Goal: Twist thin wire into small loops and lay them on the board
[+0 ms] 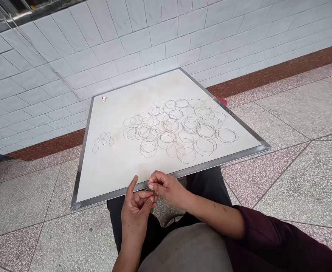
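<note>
A thin wire loop (143, 193) is held between my two hands at the near edge of the white table. My left hand (136, 213) pinches its lower part between thumb and fingers, with the index finger, brown at its tip, stretched upward. Close beside it, my right hand (168, 189) grips the upper part of the wire between thumb and index finger. Beyond my hands, several thin wire rings (167, 140) lie spread and overlapping on the tabletop (115, 170). Three wires twisted into figure-eights (110, 139) rest at the left.
A small red and white object (104, 99) sits at the table's far left corner. The table has a metal rim (228, 161) and stands by a white tiled wall (143, 58). My knees are under its near edge. Something red (222, 101) shows behind the right edge.
</note>
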`<state>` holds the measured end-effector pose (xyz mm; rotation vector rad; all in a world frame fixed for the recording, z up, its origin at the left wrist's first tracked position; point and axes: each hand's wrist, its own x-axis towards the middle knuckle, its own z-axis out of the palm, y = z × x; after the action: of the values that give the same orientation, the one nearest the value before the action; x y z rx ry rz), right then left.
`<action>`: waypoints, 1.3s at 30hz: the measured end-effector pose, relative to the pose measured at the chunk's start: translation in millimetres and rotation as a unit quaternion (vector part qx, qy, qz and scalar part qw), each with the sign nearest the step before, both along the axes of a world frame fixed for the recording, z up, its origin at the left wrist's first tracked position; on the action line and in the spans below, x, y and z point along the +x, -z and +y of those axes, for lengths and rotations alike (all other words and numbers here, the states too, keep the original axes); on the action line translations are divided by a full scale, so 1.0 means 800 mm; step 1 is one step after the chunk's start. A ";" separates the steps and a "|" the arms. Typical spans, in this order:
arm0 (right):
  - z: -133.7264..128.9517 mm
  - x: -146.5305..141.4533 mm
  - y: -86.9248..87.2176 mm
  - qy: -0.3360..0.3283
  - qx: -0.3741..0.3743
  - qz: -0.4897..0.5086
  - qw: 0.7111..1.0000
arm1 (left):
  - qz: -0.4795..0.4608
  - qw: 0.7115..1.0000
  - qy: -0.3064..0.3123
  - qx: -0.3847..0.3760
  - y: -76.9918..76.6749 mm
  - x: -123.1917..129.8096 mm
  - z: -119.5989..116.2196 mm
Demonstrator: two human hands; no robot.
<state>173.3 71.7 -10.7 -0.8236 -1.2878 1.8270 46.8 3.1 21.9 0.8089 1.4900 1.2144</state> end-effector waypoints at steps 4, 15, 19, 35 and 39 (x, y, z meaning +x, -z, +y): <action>-0.002 0.000 -0.001 -0.023 -0.019 0.015 0.999 | -0.007 1.000 0.002 -0.012 -0.003 -0.001 -0.001; -0.010 -0.005 -0.002 -0.005 0.022 -0.048 0.999 | 0.003 1.000 0.001 -0.003 0.003 0.000 -0.002; -0.011 -0.008 0.003 0.012 0.020 -0.051 0.998 | 0.020 1.000 -0.011 0.004 0.004 0.001 -0.002; -0.003 0.008 -0.010 -0.048 -0.016 -0.032 0.998 | -0.051 0.998 0.000 -0.047 0.003 -0.013 -0.004; -0.003 0.009 -0.007 -0.042 -0.004 -0.043 0.998 | -0.065 0.996 0.010 -0.063 0.002 -0.018 -0.007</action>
<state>180.2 69.2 -5.3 -0.8730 -1.3892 1.8815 32.3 -2.7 20.7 0.6473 1.4332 1.1235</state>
